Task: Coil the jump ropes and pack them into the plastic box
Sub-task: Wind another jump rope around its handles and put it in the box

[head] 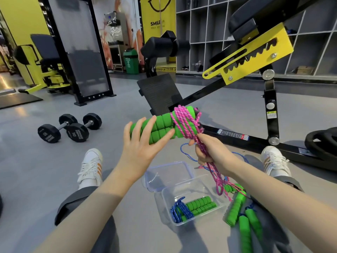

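Note:
My left hand [140, 143] grips the two green foam handles [164, 125] of a pink jump rope, held side by side in the air. Pink cord [184, 121] is wound around their far end. My right hand [209, 152] is closed on the loose pink strands, which hang down over my right leg. On the floor between my legs stands the clear plastic box [191, 201], holding a coiled blue rope with green handles [193, 207]. Its lid [169, 174] lies just behind it. More green-handled ropes [242, 212] lie beside the box on my right leg.
A black and yellow bench frame [246, 136] runs across the floor just beyond my hands. Two black dumbbells [69, 128] lie to the left. A weight plate [324, 141] sits at far right. My white shoes [91, 165] flank the box.

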The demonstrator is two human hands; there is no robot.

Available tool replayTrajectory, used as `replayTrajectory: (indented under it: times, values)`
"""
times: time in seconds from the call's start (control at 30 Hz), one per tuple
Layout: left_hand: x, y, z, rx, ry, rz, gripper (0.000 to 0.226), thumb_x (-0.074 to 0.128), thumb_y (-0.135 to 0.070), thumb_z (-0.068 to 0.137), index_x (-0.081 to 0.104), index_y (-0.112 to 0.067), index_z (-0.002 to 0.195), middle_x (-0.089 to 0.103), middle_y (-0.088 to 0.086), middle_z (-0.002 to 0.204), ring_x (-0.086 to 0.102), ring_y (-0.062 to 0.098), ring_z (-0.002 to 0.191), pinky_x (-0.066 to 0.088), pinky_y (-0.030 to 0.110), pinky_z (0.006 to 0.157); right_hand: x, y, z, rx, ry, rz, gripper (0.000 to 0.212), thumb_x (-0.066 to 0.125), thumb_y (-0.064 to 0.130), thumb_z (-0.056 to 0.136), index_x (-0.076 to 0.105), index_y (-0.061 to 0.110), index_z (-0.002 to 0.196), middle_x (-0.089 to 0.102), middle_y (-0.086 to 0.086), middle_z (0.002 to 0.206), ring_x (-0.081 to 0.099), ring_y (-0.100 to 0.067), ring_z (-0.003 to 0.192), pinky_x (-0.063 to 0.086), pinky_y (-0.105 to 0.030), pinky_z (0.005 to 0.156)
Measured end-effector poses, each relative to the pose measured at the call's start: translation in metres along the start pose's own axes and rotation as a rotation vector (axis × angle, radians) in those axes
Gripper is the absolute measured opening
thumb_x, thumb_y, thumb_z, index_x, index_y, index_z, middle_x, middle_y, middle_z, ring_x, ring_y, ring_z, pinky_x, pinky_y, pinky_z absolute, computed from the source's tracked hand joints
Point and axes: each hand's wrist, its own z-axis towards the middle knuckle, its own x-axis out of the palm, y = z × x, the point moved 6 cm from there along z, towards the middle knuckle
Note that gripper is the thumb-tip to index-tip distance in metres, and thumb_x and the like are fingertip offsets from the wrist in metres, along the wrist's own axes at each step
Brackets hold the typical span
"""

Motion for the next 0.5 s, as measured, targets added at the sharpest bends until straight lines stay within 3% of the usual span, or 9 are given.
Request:
replayTrajectory:
  times: [0.1, 0.3, 0.4, 0.5]
  values:
    - [0.006, 0.007, -0.005, -0.047, 0.016, 0.052, 0.055, 0.028, 0.005, 0.094, 0.048, -0.028, 0.132, 0.044, 0.021, 0.128, 0.049, 0.04, 0.106, 0.041, 0.056, 0.086, 0.0, -0.001, -0.005, 0.015, 0.06, -0.072, 0.029, 0.037, 0.027, 0.1, 0.058, 0.008, 0.096, 0.037, 0.002, 0.044, 0.026, -0.012, 0.038, 0.042, -0.028, 0.051]
    - [0.015, 0.009, -0.007, -0.091, 0.061, 0.089, 0.069, 0.037, 0.012, 0.08, 0.045, -0.028, 0.136, 0.042, 0.022, 0.13, 0.045, 0.04, 0.109, 0.034, 0.057, 0.089, -0.006, 0.007, -0.005, 0.003, 0.151, -0.215, 0.017, 0.042, 0.014, 0.1, 0.056, 0.012, 0.109, 0.041, -0.003, 0.053, 0.045, -0.014, 0.04, 0.054, -0.038, 0.063]
    - [0.019, 0.009, -0.001, -0.132, 0.064, 0.089, 0.074, 0.038, 0.014, 0.075, 0.045, -0.028, 0.136, 0.041, 0.021, 0.13, 0.043, 0.04, 0.11, 0.032, 0.056, 0.09, -0.028, 0.024, 0.012, -0.117, 0.008, -0.595, 0.02, 0.042, 0.021, 0.099, 0.059, 0.011, 0.105, 0.043, -0.005, 0.06, 0.044, -0.013, 0.046, 0.051, -0.029, 0.055]
    - [0.023, 0.005, 0.004, -0.086, 0.06, 0.107, 0.069, 0.034, 0.011, 0.08, 0.046, -0.028, 0.136, 0.041, 0.021, 0.13, 0.044, 0.039, 0.11, 0.035, 0.056, 0.088, -0.048, 0.033, 0.031, -0.228, -0.071, -1.04, 0.028, 0.041, 0.027, 0.099, 0.058, 0.004, 0.102, 0.063, -0.013, 0.086, 0.057, -0.027, 0.076, 0.046, -0.035, 0.07]
